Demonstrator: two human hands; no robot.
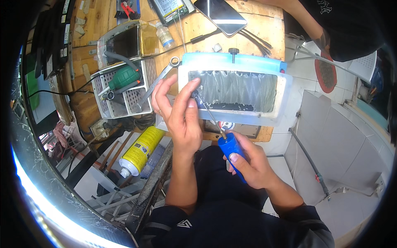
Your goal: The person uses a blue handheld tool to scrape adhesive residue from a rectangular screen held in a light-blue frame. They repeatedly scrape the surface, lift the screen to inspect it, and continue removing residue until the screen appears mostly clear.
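A dark phone-sized glass panel (206,80) covered in wrinkled grey film lies in a white-rimmed holder on a light-blue base (256,62). A black knob (233,51) stands at its far edge. My right hand (254,163) is wrapped round a blue-handled tool (231,146) with a thin metal shaft. The shaft slants up and left, its tip at the panel's left end by my left fingertips. My left hand (182,115) has its fingers stretched and apart, the index fingertip resting at the panel's upper left corner, holding nothing.
Left of the holder are a wrench (159,80) and a white basket (144,93) with a green air blower (125,77). A yellow spray can (142,151) lies below. Beyond are a small bottle (165,36) and a phone (221,16). Another person's arm (304,18) reaches in at upper right.
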